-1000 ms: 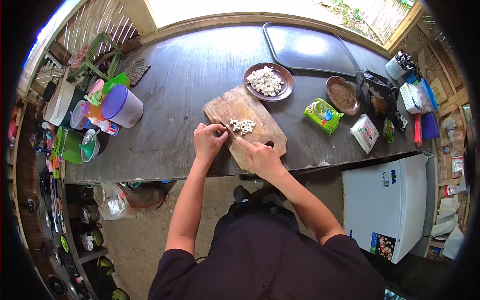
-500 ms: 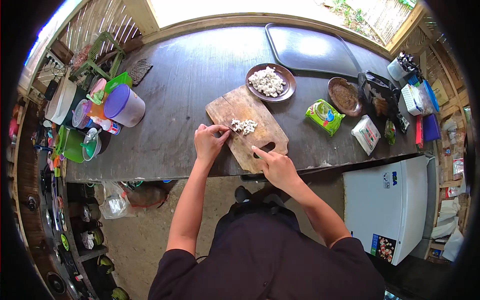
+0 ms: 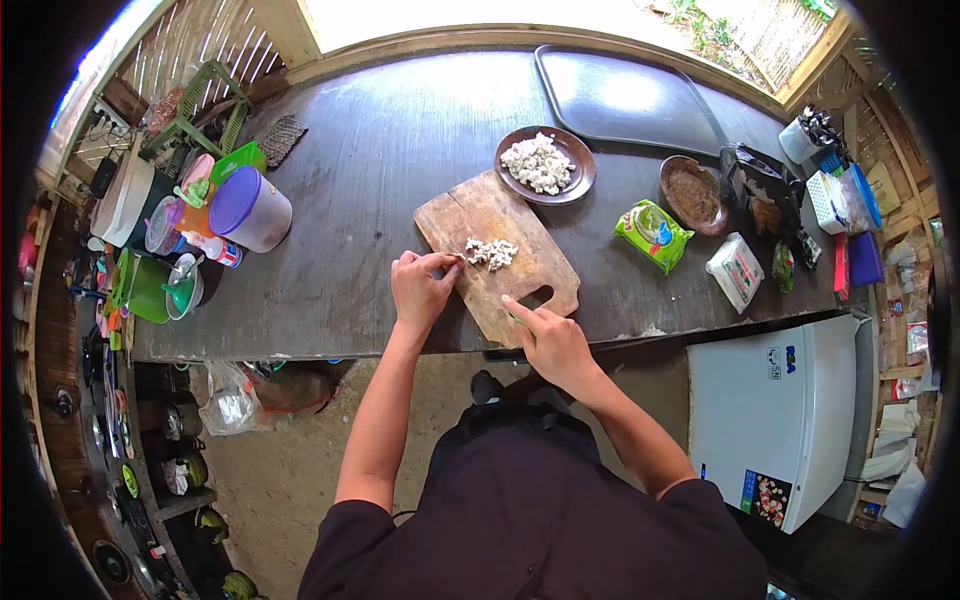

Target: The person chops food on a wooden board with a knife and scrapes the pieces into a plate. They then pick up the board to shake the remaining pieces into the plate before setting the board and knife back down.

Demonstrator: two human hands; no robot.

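A worn wooden cutting board (image 3: 470, 205) lies tilted near the table's front edge. On it is a small pile of chopped white pieces (image 3: 491, 253). My right hand (image 3: 552, 343) is closed beside the board's handle hole, index finger stretched forward; a bit of green handle shows under it. This looks like a knife, its blade seen nearly edge-on and hard to make out. At the board's left edge my left hand (image 3: 423, 288) pinches thumb and fingers together, seemingly on the blade's thin dark tip. Beyond the board stands a brown plate (image 3: 583, 180) heaped with white chunks (image 3: 538, 163).
On the right lie a green packet (image 3: 652, 235), a brown oval dish (image 3: 692, 192), a white packet (image 3: 736, 272) and a black plastic bag (image 3: 757, 190). A black tray (image 3: 630, 95) is at the back. Purple-lidded tub (image 3: 250, 210) and other containers stand left. A white fridge (image 3: 750, 400) is below right.
Both hands hold nearly the same pose over the board. The view has shifted very slightly, and the chopped pile looks almost unchanged.
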